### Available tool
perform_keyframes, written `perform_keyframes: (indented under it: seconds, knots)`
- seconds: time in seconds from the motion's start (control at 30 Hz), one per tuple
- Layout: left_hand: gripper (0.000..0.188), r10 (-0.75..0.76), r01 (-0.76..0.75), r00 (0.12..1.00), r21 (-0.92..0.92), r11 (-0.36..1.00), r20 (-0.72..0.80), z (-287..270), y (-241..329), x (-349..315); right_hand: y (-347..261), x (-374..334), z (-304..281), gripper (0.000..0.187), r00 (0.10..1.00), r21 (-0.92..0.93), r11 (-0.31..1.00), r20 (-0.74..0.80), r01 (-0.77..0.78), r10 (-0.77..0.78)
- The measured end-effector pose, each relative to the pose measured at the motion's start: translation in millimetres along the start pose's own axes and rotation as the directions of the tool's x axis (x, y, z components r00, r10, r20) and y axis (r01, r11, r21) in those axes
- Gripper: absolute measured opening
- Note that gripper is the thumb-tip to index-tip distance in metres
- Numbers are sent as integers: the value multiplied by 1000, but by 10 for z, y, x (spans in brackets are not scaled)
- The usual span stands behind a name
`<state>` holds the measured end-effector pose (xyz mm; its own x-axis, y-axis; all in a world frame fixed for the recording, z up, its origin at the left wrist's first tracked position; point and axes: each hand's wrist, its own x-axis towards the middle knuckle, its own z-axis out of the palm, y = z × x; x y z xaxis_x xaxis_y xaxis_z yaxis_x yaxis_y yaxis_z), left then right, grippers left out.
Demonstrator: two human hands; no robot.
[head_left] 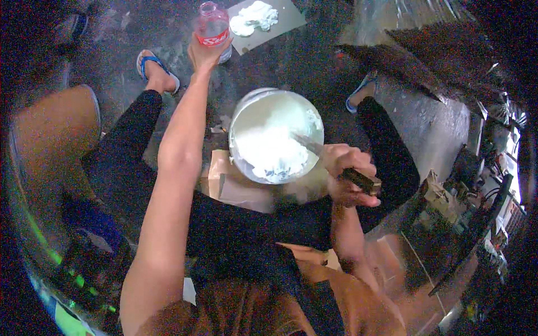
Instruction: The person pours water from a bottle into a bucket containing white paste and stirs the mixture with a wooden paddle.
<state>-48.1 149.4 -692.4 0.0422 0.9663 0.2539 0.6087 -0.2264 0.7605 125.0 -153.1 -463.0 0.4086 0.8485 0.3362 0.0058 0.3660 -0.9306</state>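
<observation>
My left hand (pixel 206 53) is stretched out ahead, fingers wrapped round a clear plastic bottle (pixel 214 28) with a red label. The bottle's neck points up, and no cap shows on it. In front of me stands a white bucket (pixel 238 120) holding thick white paste (pixel 269 148); glare washes out part of it. My right hand (pixel 350 171), at the bucket's right side, is closed on the dark handle of a trowel (pixel 361 182). Its narrow grey blade slants over the rim into the bucket, and the tip is lost in the glare.
Beyond the bottle lies a grey board (pixel 274 31) with a heap of white paste (pixel 255 18). Cardboard (pixel 219 168) sits by the bucket's near side. My feet in blue flip-flops (pixel 150 64) flank the bucket. A cluttered heap (pixel 476 190) lies at right, a brown round-edged object (pixel 56 126) at left.
</observation>
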Motion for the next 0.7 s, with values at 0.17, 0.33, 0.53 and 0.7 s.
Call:
perform_keyframes:
  seconds: [0.17,0.33,0.53,0.7]
  knots:
    - [89,-55,52,996,36,998,65,81,-50,-200,19,-47,-163,80,988,-179,974,37,-141,150]
    - [94,-129,96,967,151,984,221,-127,167,-146,75,24,-137,78,995,-48,994,-23,-95,94]
    - [114,-113,-101,856,377,921,505,-876,84,535,-49,85,125,74,982,144,978,-96,-149,164]
    - [109,-30,-209,897,482,851,441,-1554,1257,909,355,244,247,66,964,263,964,-242,-41,107]
